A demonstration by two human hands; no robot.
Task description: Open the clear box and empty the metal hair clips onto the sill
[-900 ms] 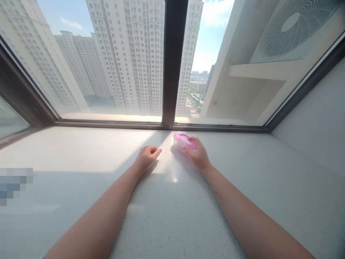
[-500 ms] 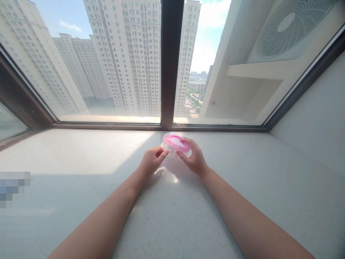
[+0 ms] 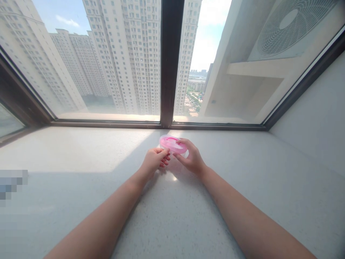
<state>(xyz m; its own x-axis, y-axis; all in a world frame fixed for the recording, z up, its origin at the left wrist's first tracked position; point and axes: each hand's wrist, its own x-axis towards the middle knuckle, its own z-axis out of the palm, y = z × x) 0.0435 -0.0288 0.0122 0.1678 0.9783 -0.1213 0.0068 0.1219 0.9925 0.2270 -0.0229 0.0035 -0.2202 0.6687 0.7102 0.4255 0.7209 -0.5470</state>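
Note:
A small clear plastic container with a pink lid (image 3: 172,143) is held just above the pale stone windowsill (image 3: 81,154), close to the window's dark centre post. My right hand (image 3: 192,159) grips its right side, thumb and fingers curled round the rim. Against the container's left edge my left hand (image 3: 154,160) is pinched, fingers bent and touching the lid's side. What is inside the container I cannot make out.
A dark window frame (image 3: 169,61) runs along the back of the sill, with glass on both sides. A white wall (image 3: 318,118) rises at the right. A blurred patch (image 3: 12,185) lies at the left edge.
My left hand has moved right from the sill to the container's left edge. The container has shifted left and slightly up in my right hand.

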